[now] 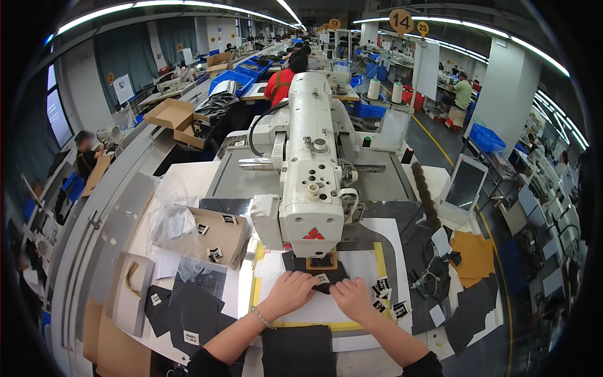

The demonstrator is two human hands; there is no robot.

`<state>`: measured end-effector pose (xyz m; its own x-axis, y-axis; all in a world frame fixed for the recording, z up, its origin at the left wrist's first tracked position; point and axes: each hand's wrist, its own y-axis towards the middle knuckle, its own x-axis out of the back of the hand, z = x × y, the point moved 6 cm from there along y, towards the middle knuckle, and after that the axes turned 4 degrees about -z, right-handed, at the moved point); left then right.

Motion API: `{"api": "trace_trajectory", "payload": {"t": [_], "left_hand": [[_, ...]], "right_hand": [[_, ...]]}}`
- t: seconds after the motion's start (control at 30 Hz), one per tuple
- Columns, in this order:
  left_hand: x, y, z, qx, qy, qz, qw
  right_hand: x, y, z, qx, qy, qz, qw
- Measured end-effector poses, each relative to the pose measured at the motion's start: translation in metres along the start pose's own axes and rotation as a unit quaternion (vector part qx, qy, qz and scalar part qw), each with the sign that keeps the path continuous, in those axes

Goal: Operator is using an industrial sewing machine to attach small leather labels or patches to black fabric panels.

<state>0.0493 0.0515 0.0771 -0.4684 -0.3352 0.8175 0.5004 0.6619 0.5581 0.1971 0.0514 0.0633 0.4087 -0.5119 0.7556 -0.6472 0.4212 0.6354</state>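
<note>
My left hand [290, 291] presses its closed fingers on a dark fabric piece [335, 269], right beside a small light label [321, 278] lying on it. My right hand [353, 299] pinches the near right edge of the same piece. The fabric's far part lies beneath the brown clamp frame [331, 260] of a white sewing machine [312, 217]. Several small black-and-white labels [381, 289] lie loose just right of my right hand. Under both hands is a white work plate [295, 317] edged with yellow tape.
More dark fabric pieces [298, 352] lie at the near edge, with labelled ones [185, 308] on the left. A cardboard box [217, 231] holds labels beside clear plastic wrap [169, 217]. On the right stand a tablet-like screen [465, 181] and orange fabric [471, 257]. Other people work farther off.
</note>
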Motion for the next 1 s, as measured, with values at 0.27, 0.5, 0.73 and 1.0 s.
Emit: {"api": "trace_trajectory", "payload": {"t": [0.27, 0.5, 0.73, 1.0], "left_hand": [[0.034, -0.039, -0.036, -0.133, 0.046, -0.052, 0.989], [0.039, -0.05, -0.078, -0.155, -0.053, -0.032, 0.986], [0.024, -0.082, -0.092, -0.065, -0.058, 0.034, 0.996], [0.027, -0.081, -0.094, -0.043, -0.064, 0.018, 0.997]], "right_hand": [[0.062, -0.02, 0.038, -0.04, 0.029, 0.035, 0.998], [0.052, -0.045, 0.0, -0.01, 0.031, 0.041, 0.999], [0.07, -0.104, -0.123, -0.309, -0.214, 0.064, 0.925], [0.051, -0.143, -0.149, -0.386, -0.228, 0.112, 0.887]]}}
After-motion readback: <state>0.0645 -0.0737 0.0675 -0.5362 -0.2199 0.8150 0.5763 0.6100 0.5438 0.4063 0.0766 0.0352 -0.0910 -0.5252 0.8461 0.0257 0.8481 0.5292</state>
